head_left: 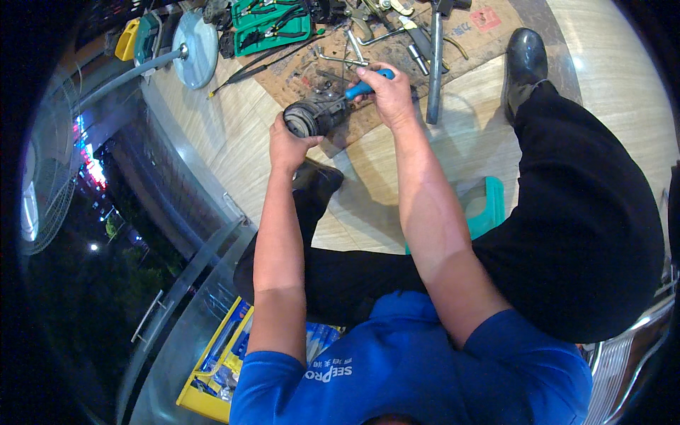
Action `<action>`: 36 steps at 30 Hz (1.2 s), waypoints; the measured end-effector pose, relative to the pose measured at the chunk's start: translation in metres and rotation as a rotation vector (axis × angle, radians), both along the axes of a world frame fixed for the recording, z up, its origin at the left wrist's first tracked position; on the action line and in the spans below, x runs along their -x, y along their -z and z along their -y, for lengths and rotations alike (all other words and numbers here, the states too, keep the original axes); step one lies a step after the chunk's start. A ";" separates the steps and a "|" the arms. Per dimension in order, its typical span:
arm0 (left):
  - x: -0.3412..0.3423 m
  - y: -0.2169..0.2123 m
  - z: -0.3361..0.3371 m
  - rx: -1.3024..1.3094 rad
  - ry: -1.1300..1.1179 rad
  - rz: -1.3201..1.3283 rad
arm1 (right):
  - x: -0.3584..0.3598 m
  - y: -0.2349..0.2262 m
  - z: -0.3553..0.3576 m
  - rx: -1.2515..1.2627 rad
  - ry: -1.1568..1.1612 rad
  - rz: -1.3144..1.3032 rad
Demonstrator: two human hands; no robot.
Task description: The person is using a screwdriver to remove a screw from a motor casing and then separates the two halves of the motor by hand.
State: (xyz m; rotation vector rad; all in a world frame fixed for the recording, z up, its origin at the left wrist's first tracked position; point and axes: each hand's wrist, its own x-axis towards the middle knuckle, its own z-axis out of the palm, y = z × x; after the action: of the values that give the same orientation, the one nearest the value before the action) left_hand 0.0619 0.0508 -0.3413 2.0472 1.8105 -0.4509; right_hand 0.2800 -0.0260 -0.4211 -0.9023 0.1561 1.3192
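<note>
My left hand [289, 147] is wrapped round the near end of a dark, greasy compressor-like metal part [312, 115] with a grooved round pulley. The part is tilted above the near edge of a stained cardboard sheet [489, 30]. In my right hand [394, 98] is a screwdriver [367, 84], gripped by its blue handle, just right of the part. Its handle slants down to the left, toward the part's far right side. Where the tip meets the metal is too small to make out.
Beyond my hands lie a green tool case [272, 44] with pliers, a long-handled hammer [435, 71] and several wrenches. A round pale base with a pole [194, 49] stands at far left. A green stool [489, 212] is between my legs; a yellow organizer box [202, 401] stands at lower left.
</note>
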 end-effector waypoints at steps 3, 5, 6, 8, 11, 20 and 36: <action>-0.002 -0.001 0.000 0.003 0.004 -0.002 | 0.001 0.001 0.000 0.000 -0.008 0.005; 0.001 0.000 0.000 -0.014 0.012 0.003 | 0.002 0.001 0.000 0.015 -0.002 -0.005; 0.000 0.000 0.001 -0.011 0.001 0.014 | 0.002 0.002 0.000 0.024 0.003 -0.007; -0.001 0.000 0.004 -0.005 -0.019 0.035 | 0.002 0.004 0.001 0.021 -0.001 -0.011; -0.001 -0.002 0.004 -0.026 0.024 0.036 | 0.001 0.010 0.005 -0.007 0.006 -0.054; 0.006 -0.002 0.003 -0.056 0.052 0.098 | 0.006 0.032 0.017 -0.031 0.071 -0.210; -0.011 0.002 0.007 -0.029 0.044 -0.003 | -0.004 0.019 0.013 -0.095 -0.015 -0.154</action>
State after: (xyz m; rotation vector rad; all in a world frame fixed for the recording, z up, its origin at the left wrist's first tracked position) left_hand 0.0728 0.0436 -0.3432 2.1102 1.7869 -0.4427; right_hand 0.2835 -0.0389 -0.4397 -0.7232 0.2048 1.3981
